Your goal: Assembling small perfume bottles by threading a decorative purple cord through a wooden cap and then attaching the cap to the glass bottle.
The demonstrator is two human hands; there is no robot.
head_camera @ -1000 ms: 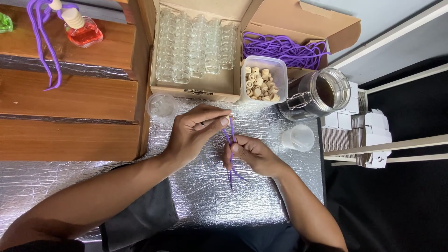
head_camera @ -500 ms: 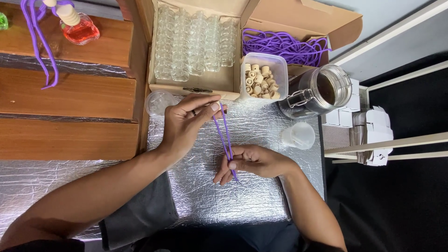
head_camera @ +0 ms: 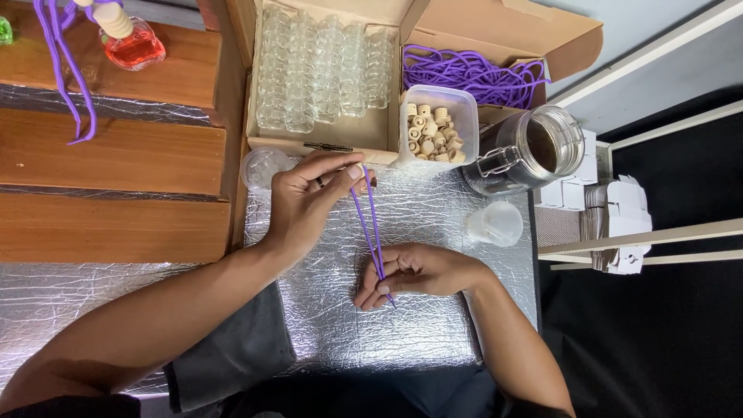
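Head view: the left hand and right hand pinch a doubled purple cord taut. Both hands' fingers close on it below the cardboard box, keeping the 2 strands aligned.

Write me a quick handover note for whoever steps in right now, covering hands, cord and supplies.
Left hand pinches the upper end of a doubled purple cord; right hand pinches its lower end, so it runs straight above the foil mat.
Box of small glass bottles, tub of wooden beads and spare purple cords sit behind.
Done: cord folded double. Left: no bead or bottle is on it yet.
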